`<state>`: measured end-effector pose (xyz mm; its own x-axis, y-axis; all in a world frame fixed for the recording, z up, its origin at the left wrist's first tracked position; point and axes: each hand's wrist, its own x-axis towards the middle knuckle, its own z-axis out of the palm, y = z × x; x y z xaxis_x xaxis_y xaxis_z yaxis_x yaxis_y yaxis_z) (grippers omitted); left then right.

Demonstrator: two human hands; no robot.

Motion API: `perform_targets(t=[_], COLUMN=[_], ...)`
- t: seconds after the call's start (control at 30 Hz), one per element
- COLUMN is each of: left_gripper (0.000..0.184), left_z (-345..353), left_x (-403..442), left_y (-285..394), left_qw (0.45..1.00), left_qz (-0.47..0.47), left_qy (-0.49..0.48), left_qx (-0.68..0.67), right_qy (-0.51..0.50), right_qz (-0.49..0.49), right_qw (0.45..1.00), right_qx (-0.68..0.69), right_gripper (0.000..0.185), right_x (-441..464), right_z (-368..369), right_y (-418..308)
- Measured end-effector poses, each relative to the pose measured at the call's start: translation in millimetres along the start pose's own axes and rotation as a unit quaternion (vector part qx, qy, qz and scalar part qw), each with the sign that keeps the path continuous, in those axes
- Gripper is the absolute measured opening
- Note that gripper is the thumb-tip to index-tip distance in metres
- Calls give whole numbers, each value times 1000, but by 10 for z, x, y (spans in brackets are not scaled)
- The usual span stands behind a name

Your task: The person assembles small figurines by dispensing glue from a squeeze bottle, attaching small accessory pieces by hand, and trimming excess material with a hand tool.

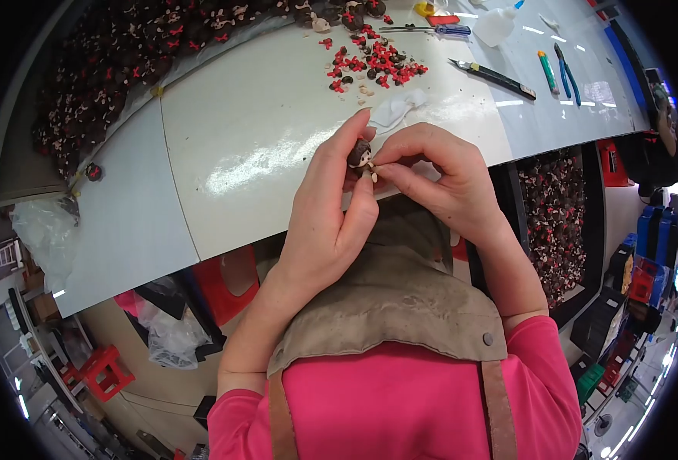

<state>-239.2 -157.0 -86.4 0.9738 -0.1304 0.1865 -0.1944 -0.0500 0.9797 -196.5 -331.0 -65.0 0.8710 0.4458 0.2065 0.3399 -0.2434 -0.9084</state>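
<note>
A small doll figurine (363,156) with dark brown hair and a pale face is held upright just over the table's front edge. My left hand (331,195) is closed around it, thumb against its lower part and fingers behind its head. With thumb and forefinger, my right hand (437,172) pinches at the figurine's side, near its small pale limbs. Whether a separate small part sits in that pinch is hidden by the fingertips. A crumpled white cloth (397,110) lies on the table just beyond my hands.
Red and dark small parts (377,63) lie scattered ahead. Farther right are a craft knife (494,80), a screwdriver (452,30), pliers (566,74), a green marker-like tool (547,73) and a white squeeze bottle (495,27). A big heap of brown figurine pieces (116,69) covers the back left.
</note>
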Motion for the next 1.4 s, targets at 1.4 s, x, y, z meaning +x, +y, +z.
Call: perform_targets(t=[1.4], left_gripper=[35], left_z=[96], left_x=[8], left_y=[-45], left_qw=[991], left_qz=[64], left_qy=[53], left_qx=[108], right_qy=[-54], right_qz=[31], right_qw=[995], right_qx=[74], right_gripper=[21], right_x=[-31], right_z=[45], right_y=[51])
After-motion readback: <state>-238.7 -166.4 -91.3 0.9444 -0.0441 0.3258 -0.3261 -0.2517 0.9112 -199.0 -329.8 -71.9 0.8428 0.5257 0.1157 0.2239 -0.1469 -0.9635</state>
